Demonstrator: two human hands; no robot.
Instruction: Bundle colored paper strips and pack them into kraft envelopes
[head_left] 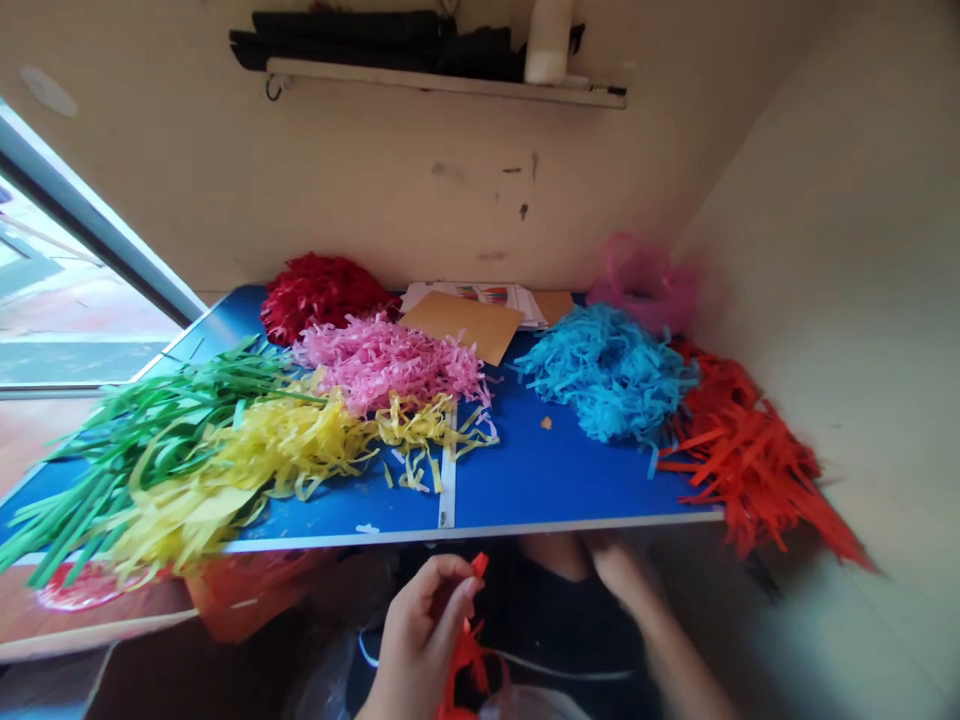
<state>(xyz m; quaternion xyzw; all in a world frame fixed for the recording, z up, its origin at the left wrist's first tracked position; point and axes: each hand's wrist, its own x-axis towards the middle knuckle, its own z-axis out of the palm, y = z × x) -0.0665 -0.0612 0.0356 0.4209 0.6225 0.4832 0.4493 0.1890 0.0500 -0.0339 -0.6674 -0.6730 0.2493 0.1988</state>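
Below the table's front edge, my left hand (pixel 427 615) is closed, thumb against forefinger. It pinches a red-orange paper strip (pixel 481 565) whose end sticks up past the fingertips. More red-orange strips (pixel 470 655) hang beneath this hand over my lap, beside what looks like clear plastic. My right hand (pixel 611 565) is blurred and reaches toward the underside of the table edge, with its fingers hidden. A heap of red-orange paper strips (pixel 750 450) spills over the table's right edge, and a blue shredded-paper heap (pixel 607 370) lies left of it.
The blue table (pixel 540 490) also bears green strips (pixel 172 420), yellow strips (pixel 292 440), pink shreds (pixel 390 360) and dark red shreds (pixel 322 295). A brown envelope (pixel 469 325) lies at the back near a pink plastic bag (pixel 649 285). Above is a wall shelf (pixel 450 85).
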